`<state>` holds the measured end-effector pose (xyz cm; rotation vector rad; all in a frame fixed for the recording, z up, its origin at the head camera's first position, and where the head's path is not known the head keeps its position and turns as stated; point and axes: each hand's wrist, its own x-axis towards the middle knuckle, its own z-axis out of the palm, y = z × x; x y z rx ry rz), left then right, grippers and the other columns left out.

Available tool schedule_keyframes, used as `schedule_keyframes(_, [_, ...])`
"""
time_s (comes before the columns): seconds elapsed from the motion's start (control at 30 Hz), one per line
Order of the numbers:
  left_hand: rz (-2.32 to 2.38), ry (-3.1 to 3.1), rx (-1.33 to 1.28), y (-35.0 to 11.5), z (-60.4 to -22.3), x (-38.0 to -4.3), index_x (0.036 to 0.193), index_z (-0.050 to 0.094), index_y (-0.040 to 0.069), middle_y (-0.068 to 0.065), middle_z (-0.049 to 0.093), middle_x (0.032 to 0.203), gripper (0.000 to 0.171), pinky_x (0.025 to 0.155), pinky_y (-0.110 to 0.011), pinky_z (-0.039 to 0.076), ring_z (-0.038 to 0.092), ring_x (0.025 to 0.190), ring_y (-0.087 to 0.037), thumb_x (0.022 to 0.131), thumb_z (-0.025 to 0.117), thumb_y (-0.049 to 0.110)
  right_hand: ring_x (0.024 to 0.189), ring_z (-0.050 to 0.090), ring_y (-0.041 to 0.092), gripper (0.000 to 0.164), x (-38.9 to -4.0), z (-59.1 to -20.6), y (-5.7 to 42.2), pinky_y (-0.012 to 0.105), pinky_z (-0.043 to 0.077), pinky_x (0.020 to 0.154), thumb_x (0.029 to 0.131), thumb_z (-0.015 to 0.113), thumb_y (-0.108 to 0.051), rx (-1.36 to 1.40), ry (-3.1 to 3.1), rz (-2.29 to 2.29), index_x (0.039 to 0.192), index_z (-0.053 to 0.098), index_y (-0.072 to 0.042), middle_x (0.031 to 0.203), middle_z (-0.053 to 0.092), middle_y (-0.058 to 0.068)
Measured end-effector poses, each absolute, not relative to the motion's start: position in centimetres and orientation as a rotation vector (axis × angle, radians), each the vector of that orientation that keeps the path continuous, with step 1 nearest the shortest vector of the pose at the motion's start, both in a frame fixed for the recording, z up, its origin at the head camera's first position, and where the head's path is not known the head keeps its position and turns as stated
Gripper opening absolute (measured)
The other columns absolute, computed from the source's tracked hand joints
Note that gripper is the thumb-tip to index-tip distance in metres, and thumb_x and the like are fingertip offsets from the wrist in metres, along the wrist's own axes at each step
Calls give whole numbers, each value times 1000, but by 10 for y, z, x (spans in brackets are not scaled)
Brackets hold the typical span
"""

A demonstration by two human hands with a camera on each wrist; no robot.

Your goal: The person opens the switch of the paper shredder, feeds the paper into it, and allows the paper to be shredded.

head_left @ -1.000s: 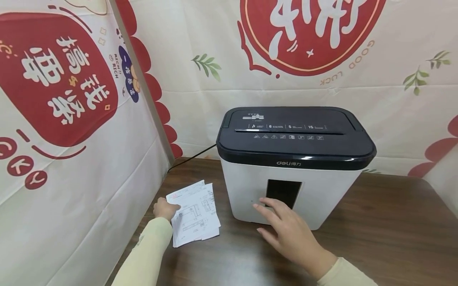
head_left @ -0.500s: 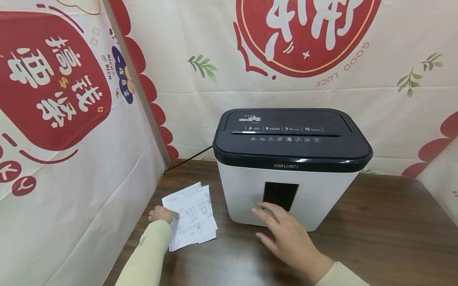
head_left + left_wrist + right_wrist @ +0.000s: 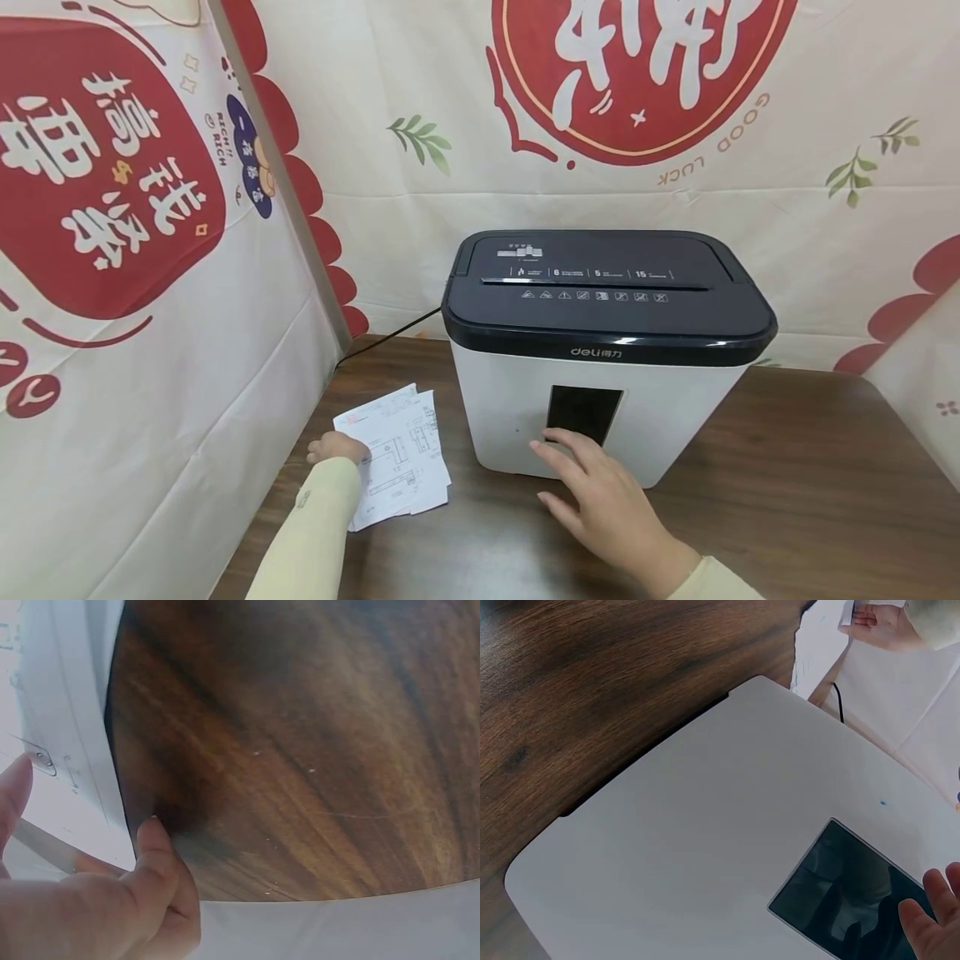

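Observation:
A stack of printed sheets of paper [image 3: 401, 467] with line drawings lies on the table, left of a paper shredder [image 3: 510, 408]. My left hand [image 3: 336, 448] pinches the stack's left edge in the head view. In the left wrist view, the thumb lies over the paper [image 3: 67, 780], and the curled index finger [image 3: 156, 851] is at its edge. My right hand [image 3: 611, 508] holds nothing. Its fingers are spread and slightly bent before the shredder's dark window [image 3: 585, 411]. The right wrist view shows its fingertips [image 3: 915, 915] over that window [image 3: 847, 892]; contact cannot be told.
The shredder has a white bin and a black lid [image 3: 607, 317] with a long slot [image 3: 596, 284]. A black cord [image 3: 390, 336] runs from it to the left. Printed cloth [image 3: 420, 250] hangs behind and at the left of the wooden table [image 3: 810, 483].
The head view has shifted slightly, so the shredder and papers appear a little further left and lower. The left hand stays at the stack's edge, its thumb less visible. The right hand holds its pose.

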<state>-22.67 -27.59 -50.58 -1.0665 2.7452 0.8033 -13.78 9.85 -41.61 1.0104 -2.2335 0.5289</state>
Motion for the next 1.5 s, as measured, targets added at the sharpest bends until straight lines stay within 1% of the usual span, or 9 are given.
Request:
schedule_keyframes(0.2, [758, 2704, -1118, -276, -502, -230, 102, 54, -22, -37, 47, 103, 49, 87, -50, 43, 47, 103, -47, 72, 70, 14, 108, 60, 26, 69, -137, -419, 98, 42, 55, 74, 67, 83, -20, 1000, -2257, 532, 131, 58, -12, 127, 57, 9])
schedule_keyframes(0.47, [862, 2668, -1216, -261, -493, -230, 103, 56, -23, -35, 48, 100, 38, 87, -48, 44, 48, 104, -44, 80, 60, 6, 109, 60, 26, 71, -137, -424, 98, 41, 55, 78, 67, 84, -19, 985, -2287, 534, 132, 57, -12, 128, 56, 9])
schedule_keyframes(0.57, [841, 2673, -1222, -258, -493, -233, 102, 56, -24, -34, 50, 98, 36, 85, -45, 45, 49, 102, -42, 81, 59, 5, 108, 60, 26, 71, -136, -426, 99, 41, 55, 78, 67, 84, -19, 973, -2310, 532, 132, 57, -12, 128, 56, 9])
schedule_keyframes(0.67, [866, 2664, -1238, -258, -495, -234, 103, 56, -25, -35, 50, 99, 36, 86, -46, 45, 49, 102, -43, 82, 58, 5, 107, 61, 26, 70, -135, -427, 100, 41, 55, 77, 68, 84, -19, 971, -2314, 534, 132, 57, -12, 129, 56, 8])
schedule_keyframes(0.83, [878, 2657, -1253, -263, -500, -233, 105, 55, -23, -35, 51, 103, 40, 90, -49, 43, 49, 104, -44, 79, 60, 7, 108, 60, 26, 68, -135, -428, 101, 41, 55, 77, 68, 83, -19, 972, -2301, 537, 131, 57, -11, 128, 56, 9])
schedule_keyframes(1.0, [922, 2644, -1246, -267, -501, -228, 108, 52, -22, -35, 49, 103, 46, 89, -50, 43, 48, 103, -44, 77, 63, 10, 108, 60, 26, 67, -135, -429, 103, 41, 55, 77, 71, 82, -19, 974, -2283, 541, 132, 57, -10, 128, 56, 9])
schedule_keyframes(1.17, [1044, 2624, -1257, -269, -500, -223, 115, 45, -23, -35, 46, 105, 54, 90, -51, 43, 45, 101, -44, 76, 66, 9, 108, 60, 26, 72, -136, -429, 104, 41, 55, 77, 68, 83, -16, 970, -2281, 548, 134, 55, -12, 129, 56, 9])
schedule_keyframes(1.33, [1191, 2611, -1275, -274, -507, -222, 122, 42, -21, -36, 45, 113, 62, 98, -55, 38, 43, 108, -46, 73, 69, 6, 107, 61, 26, 76, -135, -430, 105, 40, 55, 76, 64, 85, -12, 965, -2286, 549, 134, 55, -11, 128, 56, 9])
schedule_keyframes(1.5, [1297, 2591, -1240, -279, -512, -223, 127, 38, -18, -36, 44, 119, 65, 104, -57, 34, 41, 116, -49, 76, 71, 4, 107, 61, 26, 77, -134, -430, 105, 40, 55, 77, 63, 86, -11, 963, -2298, 548, 133, 55, -11, 128, 56, 9])
